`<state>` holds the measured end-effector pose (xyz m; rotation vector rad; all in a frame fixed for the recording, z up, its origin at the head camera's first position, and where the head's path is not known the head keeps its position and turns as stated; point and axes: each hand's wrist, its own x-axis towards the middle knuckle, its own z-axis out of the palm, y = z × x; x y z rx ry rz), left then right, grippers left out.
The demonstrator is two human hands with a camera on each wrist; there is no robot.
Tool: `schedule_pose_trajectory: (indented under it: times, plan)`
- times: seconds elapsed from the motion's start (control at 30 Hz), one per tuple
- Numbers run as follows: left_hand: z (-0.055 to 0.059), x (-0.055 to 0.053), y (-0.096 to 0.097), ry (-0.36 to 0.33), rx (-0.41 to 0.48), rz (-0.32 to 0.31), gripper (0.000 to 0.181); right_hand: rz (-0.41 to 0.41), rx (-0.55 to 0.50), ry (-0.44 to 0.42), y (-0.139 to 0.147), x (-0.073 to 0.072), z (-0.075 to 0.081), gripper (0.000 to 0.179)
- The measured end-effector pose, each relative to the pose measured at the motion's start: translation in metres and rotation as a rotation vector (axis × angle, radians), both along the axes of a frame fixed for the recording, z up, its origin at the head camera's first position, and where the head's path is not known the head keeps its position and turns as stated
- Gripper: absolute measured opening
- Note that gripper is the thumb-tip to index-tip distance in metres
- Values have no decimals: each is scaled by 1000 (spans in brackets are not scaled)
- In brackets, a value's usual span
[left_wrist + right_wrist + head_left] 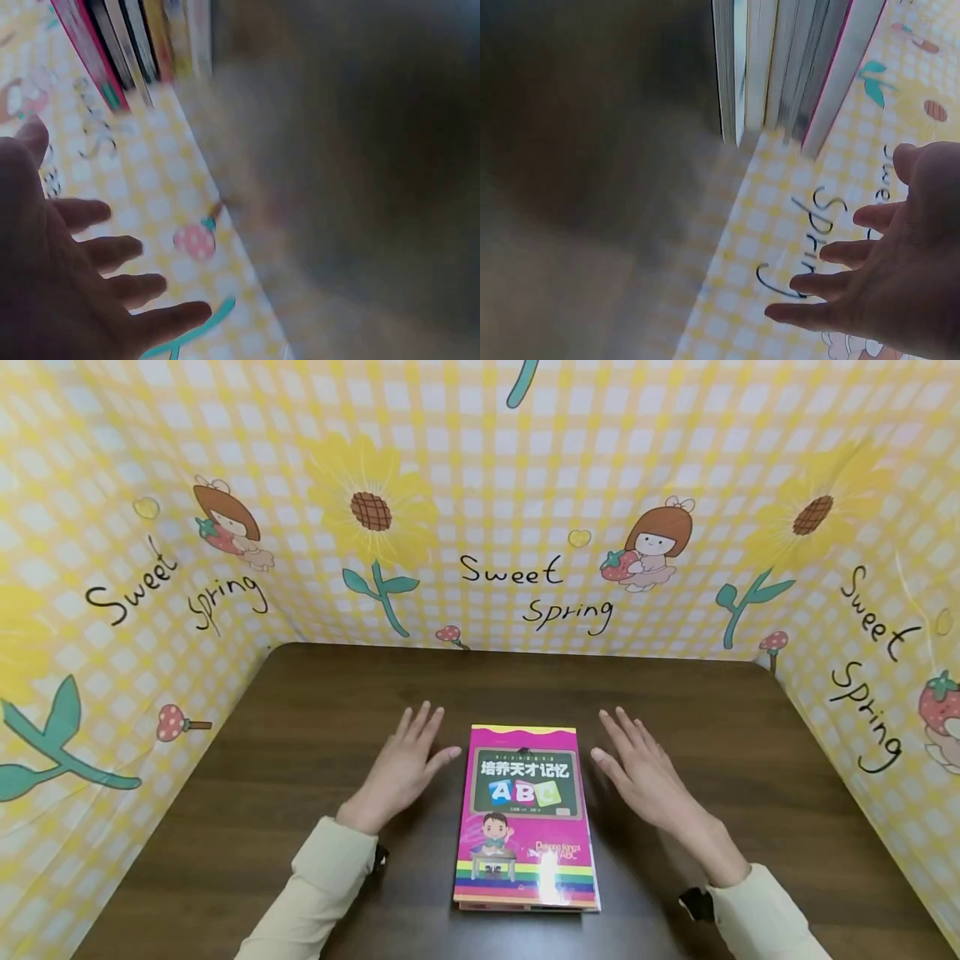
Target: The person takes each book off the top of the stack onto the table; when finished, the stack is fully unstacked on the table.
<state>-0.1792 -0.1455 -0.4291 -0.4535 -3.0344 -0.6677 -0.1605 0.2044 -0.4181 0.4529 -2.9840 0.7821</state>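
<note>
A pink book (491,743) with a green chalkboard panel, large ABC letters and a cartoon child lies face up on top of a stack. The edges of several stacked books (135,45) show in the left wrist view, and the same book stack (780,67) appears in the right wrist view. To the left of the pile is my left hand (401,768), fingers straight and thumb spread toward the book without touching it. My right hand (645,781) mirrors it on the other side, also apart from the books and holding nothing.
The pile is on a dark brown wooden table (300,693). Yellow checked cloth (510,468) with sunflowers, cartoon girls and "Sweet Spring" lettering encloses the back and both sides. Light glares off the lower part of the cover.
</note>
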Motion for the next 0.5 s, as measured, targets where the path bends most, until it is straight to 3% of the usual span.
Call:
schedule_pose_trajectory:
  times: [0.13,0.2,0.27,0.37,0.5]
  plan:
    - [-5,33,16,-181,190,14,80,38,-94,-50,-7,25,-8,63]
    - [-7,48,25,-292,308,33,83,66,-156,-107,-11,37,-12,64]
    - [-10,59,32,-359,425,41,85,91,-204,-174,-15,47,-16,66]
    - [-15,67,40,-397,583,62,85,102,-262,-258,-19,55,-22,71]
    - [-21,70,44,-402,741,103,80,88,-288,-290,-21,60,-29,73]
